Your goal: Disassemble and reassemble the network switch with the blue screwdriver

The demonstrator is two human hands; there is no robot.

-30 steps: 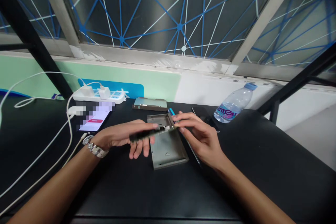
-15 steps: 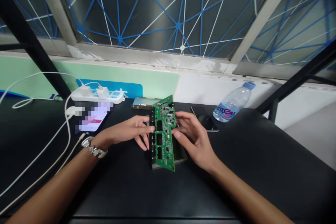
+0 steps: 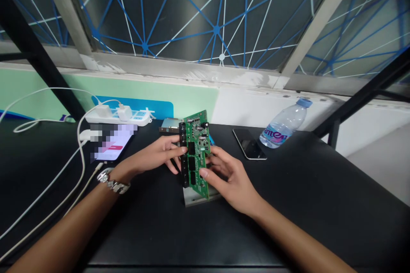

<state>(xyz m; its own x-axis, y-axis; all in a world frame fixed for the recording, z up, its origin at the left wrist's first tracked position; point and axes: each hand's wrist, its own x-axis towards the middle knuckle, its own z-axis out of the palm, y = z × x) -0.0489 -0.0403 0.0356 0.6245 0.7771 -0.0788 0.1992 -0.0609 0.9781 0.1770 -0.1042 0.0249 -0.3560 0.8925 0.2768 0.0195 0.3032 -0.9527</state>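
Observation:
A green circuit board (image 3: 199,166) with a row of black ports along its left edge is tilted up between my two hands. My left hand (image 3: 163,152) grips the port side, its thumb on a port and the other fingers behind. On the opposite edge my right hand (image 3: 230,175) holds the board, thumb on the front face and fingers behind it. Under the board a grey metal case part (image 3: 192,199) lies on the black table, mostly covered by the board and my right hand.
Behind the board lies a flat metal box (image 3: 169,124). A dark phone (image 3: 250,144) and a water bottle (image 3: 285,123) are to the right. On the left are a lit phone (image 3: 113,147), a power strip (image 3: 118,116) and white cables (image 3: 83,153).
The board has risen slightly and shifted left, showing more of the case part below. My right thumb has moved down and onto the board's face.

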